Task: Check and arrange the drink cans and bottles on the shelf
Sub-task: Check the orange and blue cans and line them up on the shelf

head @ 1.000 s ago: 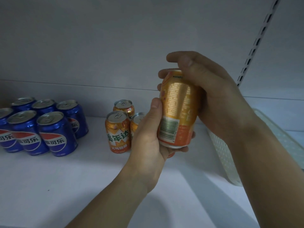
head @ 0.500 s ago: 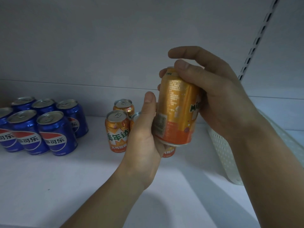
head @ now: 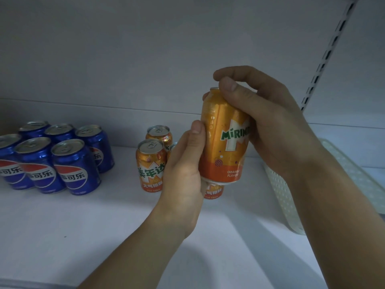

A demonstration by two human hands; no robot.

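Observation:
An orange Mirinda can (head: 224,142) is held upright in the air above the white shelf (head: 104,222), its logo facing me. My right hand (head: 268,124) wraps its top and right side. My left hand (head: 183,176) cups its lower left side, thumb against the can wall. Behind my left hand stand three more orange cans: one at the front left (head: 150,165), one further back (head: 158,135), and one (head: 213,190) mostly hidden below the held can. Several blue Pepsi cans (head: 73,165) stand grouped at the left.
A white perforated plastic tray (head: 285,197) lies on the shelf at the right, partly behind my right forearm. A slotted shelf upright (head: 325,57) runs up the back wall at the upper right. The shelf's front edge (head: 31,283) is at the bottom left.
The held can has been turned in my hands: the barcode and small print faced me a second ago, now the Mirinda logo does. My left thumb slid along the can wall.

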